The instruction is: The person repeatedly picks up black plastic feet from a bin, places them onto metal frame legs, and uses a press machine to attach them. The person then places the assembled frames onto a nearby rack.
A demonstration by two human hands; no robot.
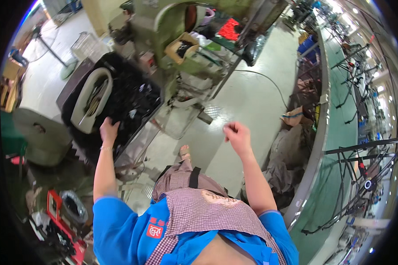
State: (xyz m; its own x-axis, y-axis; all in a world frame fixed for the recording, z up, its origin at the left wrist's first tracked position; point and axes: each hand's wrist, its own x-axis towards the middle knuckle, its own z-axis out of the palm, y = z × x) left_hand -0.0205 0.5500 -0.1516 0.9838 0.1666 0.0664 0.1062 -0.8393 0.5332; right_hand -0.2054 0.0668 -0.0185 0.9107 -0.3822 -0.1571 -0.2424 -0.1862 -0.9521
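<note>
My left hand [109, 131] reaches out over a large black bin [130, 126], its fingers curled. The hand is beside the lower end of a beige oval plastic container [81, 110] with thin metal-looking pieces inside. Whether the fingers grip that container's edge or something else is hidden. Dark, shiny small pieces [141, 99] lie in the bin, too blurred to name. My right hand [238, 137] hangs above the floor in front of me, fingers loosely curled in, with nothing visible in it.
Ahead stands a green machine [159, 35] with a table carrying a beige tray [181, 47] and red pieces [229, 30]. A long green-topped bench [336, 110] runs along the right, with grey cloth [289, 152] beside it. A cable [269, 79] crosses the floor. A round-topped stool [42, 137] stands left.
</note>
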